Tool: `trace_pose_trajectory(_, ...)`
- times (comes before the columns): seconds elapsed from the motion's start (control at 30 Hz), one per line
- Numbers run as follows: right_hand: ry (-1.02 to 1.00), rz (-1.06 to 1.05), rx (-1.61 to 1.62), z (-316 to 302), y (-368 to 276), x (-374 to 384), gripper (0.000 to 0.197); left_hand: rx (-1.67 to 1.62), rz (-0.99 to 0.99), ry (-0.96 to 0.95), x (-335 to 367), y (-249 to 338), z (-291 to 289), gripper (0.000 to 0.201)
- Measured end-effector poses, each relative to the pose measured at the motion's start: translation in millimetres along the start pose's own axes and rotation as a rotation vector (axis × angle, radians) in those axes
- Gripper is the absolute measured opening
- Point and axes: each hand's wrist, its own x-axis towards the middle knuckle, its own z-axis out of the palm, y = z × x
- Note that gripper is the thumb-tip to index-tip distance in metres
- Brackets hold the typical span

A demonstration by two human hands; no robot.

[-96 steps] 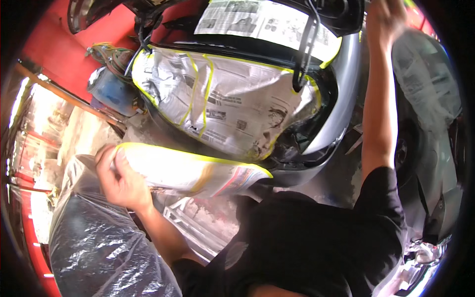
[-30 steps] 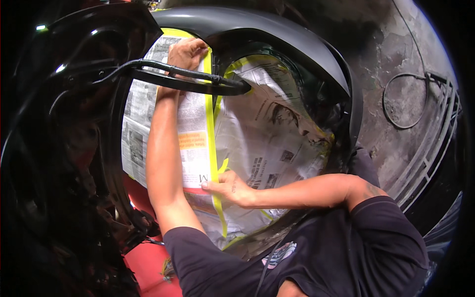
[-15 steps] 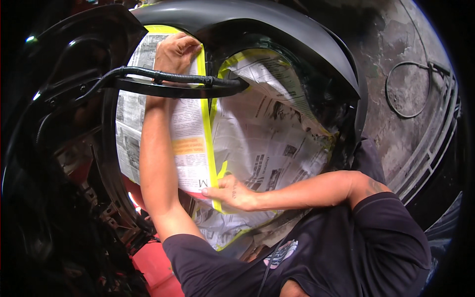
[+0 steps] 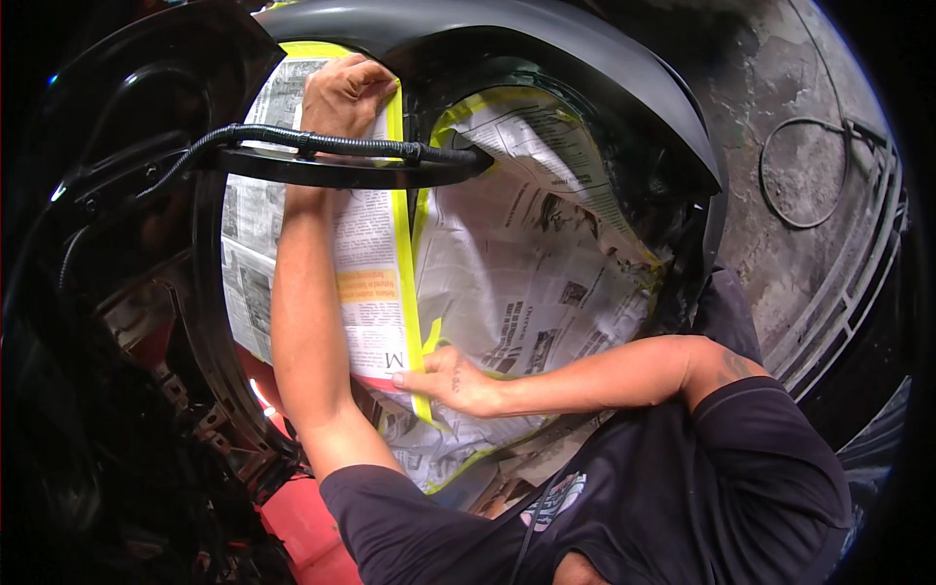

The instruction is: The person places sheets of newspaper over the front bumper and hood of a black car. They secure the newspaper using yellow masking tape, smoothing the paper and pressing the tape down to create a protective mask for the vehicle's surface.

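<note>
A newspaper sheet (image 4: 372,244) edged with yellow masking tape (image 4: 408,263) hangs in a tall opening of a dark car body. My left hand (image 4: 343,97), reaching behind a black tube, pinches the sheet's upper right corner at the tape with curled fingers. Lower down, my right hand (image 4: 450,380) grips the same taped edge, thumb on the paper's face and its other fingers partly hidden behind. A loose yellow tape end sticks up beside that hand. More newspaper (image 4: 487,263) covers the rounded wheel-arch area to the right, bordered with yellow tape.
Across my left forearm runs a black corrugated tube (image 4: 351,148) along a dark bar. A curved black fender (image 4: 585,58) arches overhead. Dark panels (image 4: 127,107) stand at left, with a red surface (image 4: 307,531) below. At right, a cable loop (image 4: 804,185) lies on the stained floor (image 4: 760,127).
Both hands keep nearly the same places on the taped edge. My right thumb has slid slightly left and down, and the view has shifted a little.
</note>
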Motion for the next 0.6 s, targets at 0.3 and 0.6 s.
trace_pose_trajectory(0.3,0.045,0.01,0.032,2,4,-8,0.035,-0.031,-0.181,0.052,1,5,6,0.012)
trace_pose_trajectory(0.6,0.045,0.086,0.029,11,8,-6,0.032,0.058,-0.107,0.076,-4,-8,16,0.023)
